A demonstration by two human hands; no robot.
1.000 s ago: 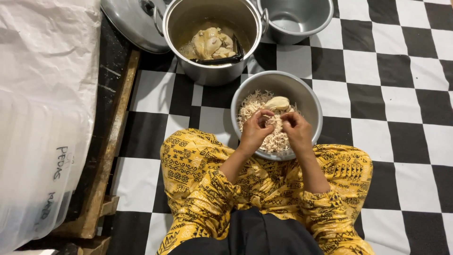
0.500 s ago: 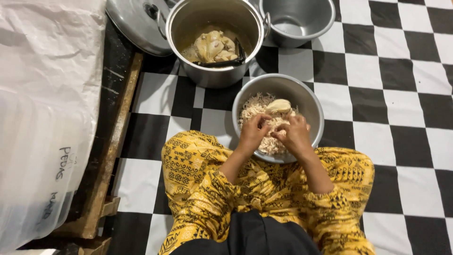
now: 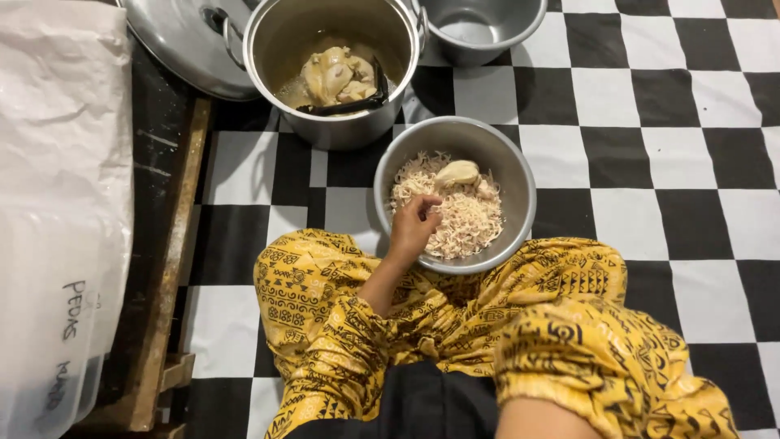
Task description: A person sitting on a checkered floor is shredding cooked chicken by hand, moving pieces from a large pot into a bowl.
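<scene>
the single head view looked steeply down from above the seated person's lap. it faced the checkered floor [image 3: 634, 146] closely, with the pots toward the top edge.

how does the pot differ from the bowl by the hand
The pot is deep with straight walls and side handles; the bowl is shallower, rounded and handleless. The pot holds whole pale chicken pieces in broth with a dark utensil; the bowl holds fine shreds and one piece. The left hand reaches into the bowl; none touches the pot. Both are silvery metal on the checkered floor.
</scene>
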